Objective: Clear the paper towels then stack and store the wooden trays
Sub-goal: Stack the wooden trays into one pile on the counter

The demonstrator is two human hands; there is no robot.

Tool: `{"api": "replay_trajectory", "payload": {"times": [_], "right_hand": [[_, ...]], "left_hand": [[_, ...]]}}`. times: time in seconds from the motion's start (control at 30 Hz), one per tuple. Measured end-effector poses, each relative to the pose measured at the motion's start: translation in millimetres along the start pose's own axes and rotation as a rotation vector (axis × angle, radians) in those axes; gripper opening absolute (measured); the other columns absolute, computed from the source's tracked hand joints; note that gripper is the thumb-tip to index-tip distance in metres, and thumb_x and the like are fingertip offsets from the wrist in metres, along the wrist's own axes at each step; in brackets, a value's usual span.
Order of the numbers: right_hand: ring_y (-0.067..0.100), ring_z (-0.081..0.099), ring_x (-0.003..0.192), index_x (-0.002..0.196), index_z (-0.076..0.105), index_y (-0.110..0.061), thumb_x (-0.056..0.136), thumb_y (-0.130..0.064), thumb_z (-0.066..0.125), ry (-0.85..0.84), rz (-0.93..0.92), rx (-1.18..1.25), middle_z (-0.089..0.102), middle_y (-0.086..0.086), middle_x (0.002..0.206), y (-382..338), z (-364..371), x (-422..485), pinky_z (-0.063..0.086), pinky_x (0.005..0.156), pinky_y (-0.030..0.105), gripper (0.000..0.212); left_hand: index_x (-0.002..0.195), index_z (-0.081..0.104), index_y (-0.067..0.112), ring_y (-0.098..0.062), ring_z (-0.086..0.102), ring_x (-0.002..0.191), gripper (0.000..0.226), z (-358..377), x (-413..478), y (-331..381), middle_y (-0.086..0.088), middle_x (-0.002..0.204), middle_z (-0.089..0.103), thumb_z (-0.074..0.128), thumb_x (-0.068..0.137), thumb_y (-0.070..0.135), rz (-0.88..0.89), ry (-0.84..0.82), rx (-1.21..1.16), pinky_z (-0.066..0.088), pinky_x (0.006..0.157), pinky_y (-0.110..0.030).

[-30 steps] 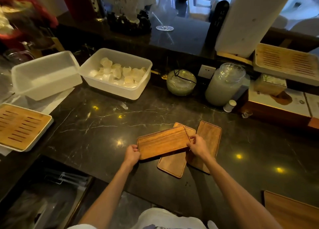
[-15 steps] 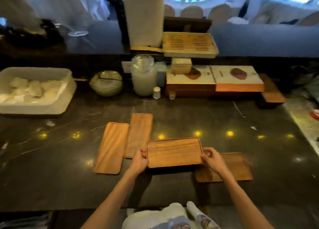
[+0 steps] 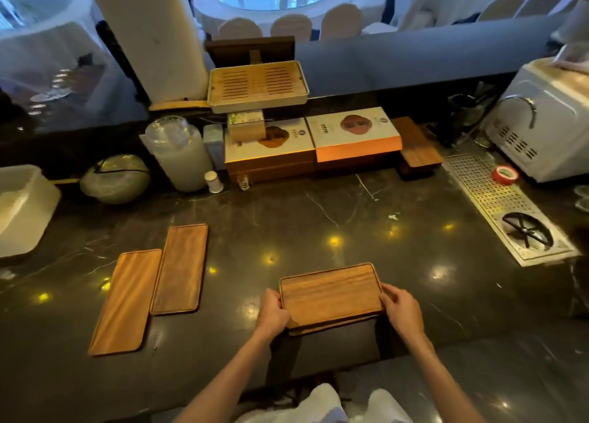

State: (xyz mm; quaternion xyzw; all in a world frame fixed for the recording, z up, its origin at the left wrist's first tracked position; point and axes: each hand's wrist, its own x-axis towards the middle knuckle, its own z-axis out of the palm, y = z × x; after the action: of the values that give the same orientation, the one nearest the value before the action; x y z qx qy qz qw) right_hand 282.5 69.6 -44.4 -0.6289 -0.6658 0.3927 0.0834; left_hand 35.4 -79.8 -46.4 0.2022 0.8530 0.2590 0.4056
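A wooden tray (image 3: pixel 331 295) lies crosswise near the counter's front edge, resting on top of another wooden tray whose edge (image 3: pixel 334 328) shows just beneath it. My left hand (image 3: pixel 273 312) grips the top tray's left end and my right hand (image 3: pixel 402 311) grips its right end. Two more long wooden trays lie side by side to the left: the nearer tray (image 3: pixel 125 301) and the farther tray (image 3: pixel 180 269). No paper towels lie on the trays.
The dark marble counter (image 3: pixel 318 218) carries a white plastic bin (image 3: pixel 22 206) at far left, a glass bowl (image 3: pixel 114 179), a frosted jar (image 3: pixel 180 155), stacked boxes (image 3: pixel 312 142) with a slatted tea tray (image 3: pixel 256 85), a metal drain grate (image 3: pixel 506 212), red tape (image 3: pixel 505 174) and a white oven (image 3: pixel 548 120).
I carried the tray rightward from the other two trays and set it down onto the tray lying at the right; the camera view swung right with it.
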Motion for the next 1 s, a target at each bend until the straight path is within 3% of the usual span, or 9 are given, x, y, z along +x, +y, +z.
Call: {"api": "replay_trajectory", "payload": {"times": [0.23,0.4,0.63,0.83,1.0], "right_hand": [[0.029,0.059,0.110,0.130,0.062,-0.019,0.095,-0.020,0.057,0.038,-0.068,-0.005,0.062,0.014,0.114,7.2,2.5,1.2,0.047,0.093,0.038,0.036],[0.029,0.058,0.115,0.131,0.061,-0.015,0.095,-0.017,0.057,0.031,-0.042,0.040,0.063,0.014,0.119,10.1,3.1,2.2,0.045,0.095,0.037,0.036],[0.025,0.059,0.110,0.128,0.062,-0.012,0.095,-0.017,0.057,0.029,-0.018,0.122,0.065,0.011,0.117,12.4,3.6,-2.7,0.040,0.084,0.027,0.034],[0.026,0.059,0.111,0.129,0.061,-0.012,0.096,-0.017,0.056,0.042,0.000,0.144,0.064,0.012,0.119,11.6,6.6,-5.6,0.044,0.088,0.031,0.034],[0.027,0.061,0.110,0.132,0.057,-0.013,0.096,-0.017,0.055,0.023,0.026,0.091,0.062,0.014,0.123,5.4,7.7,-4.3,0.051,0.096,0.046,0.037]], "left_hand": [[0.100,0.042,0.012,-0.026,0.057,0.101,0.035,14.7,-13.7,-5.3,-0.011,0.111,0.051,0.070,0.079,0.009,0.008,0.039,-0.013,0.054,0.087,-0.045],[0.104,0.045,0.011,-0.022,0.053,0.102,0.035,18.3,-17.1,-2.1,-0.007,0.114,0.045,0.071,0.081,0.010,0.020,0.091,-0.038,0.053,0.091,-0.040],[0.104,0.044,0.014,-0.018,0.050,0.104,0.039,22.4,-20.5,0.1,-0.003,0.114,0.042,0.074,0.079,0.014,0.006,0.115,-0.054,0.050,0.090,-0.030],[0.106,0.043,0.013,-0.019,0.051,0.106,0.039,19.1,-23.4,-2.7,-0.005,0.117,0.044,0.073,0.080,0.013,0.027,0.093,-0.070,0.052,0.089,-0.031],[0.117,0.040,0.011,-0.021,0.057,0.111,0.046,12.1,-24.1,-4.6,-0.010,0.124,0.049,0.071,0.082,0.007,0.004,0.005,-0.187,0.056,0.090,-0.036]]}}
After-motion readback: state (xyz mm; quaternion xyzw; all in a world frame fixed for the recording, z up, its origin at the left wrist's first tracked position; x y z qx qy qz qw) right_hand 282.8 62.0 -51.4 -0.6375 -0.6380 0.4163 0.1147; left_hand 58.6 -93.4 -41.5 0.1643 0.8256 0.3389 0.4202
